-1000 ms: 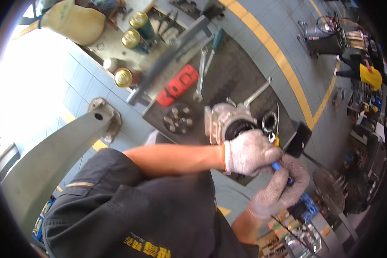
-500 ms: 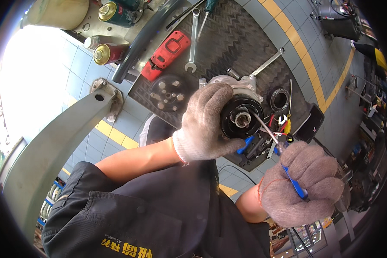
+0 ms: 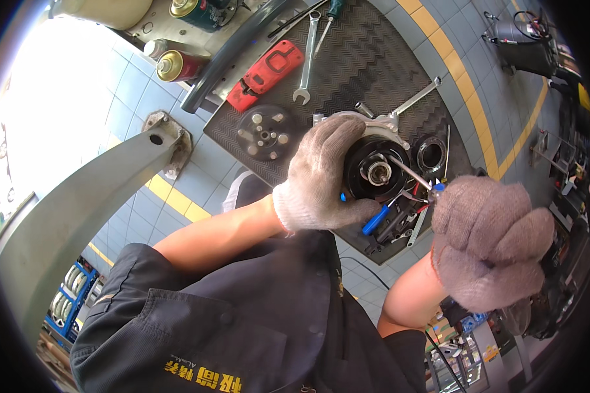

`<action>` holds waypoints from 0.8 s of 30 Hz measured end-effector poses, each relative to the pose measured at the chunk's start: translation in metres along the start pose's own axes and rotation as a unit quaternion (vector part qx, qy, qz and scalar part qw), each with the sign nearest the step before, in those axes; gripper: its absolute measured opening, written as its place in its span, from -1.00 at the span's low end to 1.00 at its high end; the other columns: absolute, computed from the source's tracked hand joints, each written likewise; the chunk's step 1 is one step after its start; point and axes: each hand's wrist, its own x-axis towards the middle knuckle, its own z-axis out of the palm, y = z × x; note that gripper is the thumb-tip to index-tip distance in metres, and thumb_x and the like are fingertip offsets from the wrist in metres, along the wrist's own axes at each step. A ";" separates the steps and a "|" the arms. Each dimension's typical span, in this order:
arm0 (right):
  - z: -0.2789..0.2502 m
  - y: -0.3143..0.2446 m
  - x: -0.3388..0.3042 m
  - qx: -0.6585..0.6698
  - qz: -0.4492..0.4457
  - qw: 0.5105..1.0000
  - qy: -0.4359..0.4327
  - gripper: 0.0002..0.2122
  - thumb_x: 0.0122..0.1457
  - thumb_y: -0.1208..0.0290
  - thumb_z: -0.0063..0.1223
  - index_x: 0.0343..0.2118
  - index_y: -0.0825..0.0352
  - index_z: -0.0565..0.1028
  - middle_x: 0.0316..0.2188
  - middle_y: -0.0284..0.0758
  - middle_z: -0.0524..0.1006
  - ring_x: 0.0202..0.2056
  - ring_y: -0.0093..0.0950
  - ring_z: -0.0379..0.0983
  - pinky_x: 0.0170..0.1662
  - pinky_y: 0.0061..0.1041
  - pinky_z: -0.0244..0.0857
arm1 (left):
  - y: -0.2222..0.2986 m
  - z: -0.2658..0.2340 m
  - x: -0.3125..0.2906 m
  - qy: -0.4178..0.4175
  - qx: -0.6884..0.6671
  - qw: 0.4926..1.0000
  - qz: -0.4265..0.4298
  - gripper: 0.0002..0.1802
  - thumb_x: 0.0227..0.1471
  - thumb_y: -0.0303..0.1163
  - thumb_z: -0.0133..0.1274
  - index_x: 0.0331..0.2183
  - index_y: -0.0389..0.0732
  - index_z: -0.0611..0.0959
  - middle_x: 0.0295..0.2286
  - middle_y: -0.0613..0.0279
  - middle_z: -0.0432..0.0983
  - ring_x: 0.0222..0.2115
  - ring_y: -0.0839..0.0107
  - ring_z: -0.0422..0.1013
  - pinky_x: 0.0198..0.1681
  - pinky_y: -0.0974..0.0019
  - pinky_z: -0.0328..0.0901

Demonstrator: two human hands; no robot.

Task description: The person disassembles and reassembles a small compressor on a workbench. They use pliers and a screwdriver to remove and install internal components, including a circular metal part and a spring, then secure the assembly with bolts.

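My left hand, in a greyish knit glove, wraps around the left side of a black round pulley. The pulley sits on a silver metal housing and has a shiny hub at its middle. My right hand, gloved too, is closed around the handle of a screwdriver. Only a blue bit of that handle shows by the fingers. The metal shaft slants up-left, its tip at the pulley's inner right edge. Whether the tip is wedged in or just touches is unclear.
On the dark ribbed mat lie a studded black disc, a red tool, wrenches, a black ring and a blue-handled screwdriver among small tools. Spray cans stand at upper left. A grey lift arm curves along the left.
My right hand has moved up and right and turned, so the screwdriver's handle is mostly hidden now. My left hand keeps its hold on the pulley. The whole view has shifted slightly.
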 end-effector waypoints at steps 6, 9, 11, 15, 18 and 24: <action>-0.006 0.009 0.013 0.056 0.006 0.995 -0.080 -0.62 0.54 0.14 0.24 -0.35 0.22 0.35 -0.65 -0.43 0.42 -0.72 -0.50 0.32 -0.63 -0.43 0.28 | 0.026 0.014 0.030 0.025 -0.022 0.996 0.078 -0.15 -0.07 -0.13 0.57 0.18 -0.34 0.68 0.07 -0.13 0.69 0.11 -0.20 0.61 0.31 -0.16 0.42; -0.001 0.011 0.015 0.019 -0.006 0.998 -0.067 -0.64 0.52 0.17 0.28 -0.31 0.28 0.39 -0.65 -0.40 0.42 -0.71 -0.48 0.32 -0.63 -0.42 0.26 | 0.036 0.025 0.044 0.017 -0.025 0.994 0.105 -0.51 0.05 -0.18 0.47 -0.03 -0.24 0.80 -0.15 0.03 0.75 -0.08 -0.06 0.66 0.15 -0.13 0.48; 0.004 0.006 0.014 -0.023 0.009 0.999 -0.030 -0.73 0.48 0.29 0.24 -0.19 0.40 0.44 -0.59 -0.29 0.47 -0.65 -0.45 0.38 -0.57 -0.37 0.33 | 0.037 0.029 0.048 0.041 0.004 0.994 0.106 -0.54 -0.04 -0.17 0.52 -0.13 -0.22 0.81 -0.29 0.10 0.78 -0.22 0.01 0.71 0.08 -0.04 0.53; 0.013 -0.008 0.015 -0.024 0.061 0.998 0.025 -0.76 0.37 0.58 0.01 0.03 0.58 0.50 -0.46 -0.14 0.57 -0.52 -0.38 0.48 -0.39 -0.26 0.53 | 0.038 0.034 0.048 0.025 0.057 0.995 0.077 -0.67 -0.04 -0.21 0.49 -0.24 -0.15 0.81 -0.32 0.13 0.79 -0.29 0.04 0.72 -0.02 0.00 0.56; 0.014 -0.015 0.011 -0.056 0.083 0.994 0.051 -0.76 0.40 0.62 -0.05 0.06 0.56 0.51 -0.44 -0.15 0.55 -0.47 -0.38 0.47 -0.29 -0.20 0.58 | 0.037 0.035 0.047 0.051 0.042 0.995 0.080 -0.60 -0.08 -0.36 0.48 -0.13 -0.10 0.79 -0.29 0.23 0.75 -0.21 0.01 0.68 -0.01 -0.07 0.53; 0.018 -0.030 0.017 -0.243 0.041 0.969 0.023 -0.66 0.53 0.43 -0.01 0.21 0.54 0.54 -0.20 -0.09 0.67 -0.18 -0.30 0.61 0.07 -0.18 0.57 | 0.038 0.035 0.044 0.008 0.093 0.994 0.049 -0.65 -0.09 -0.33 0.52 -0.20 -0.08 0.81 -0.36 0.25 0.76 -0.28 0.08 0.69 -0.07 -0.03 0.53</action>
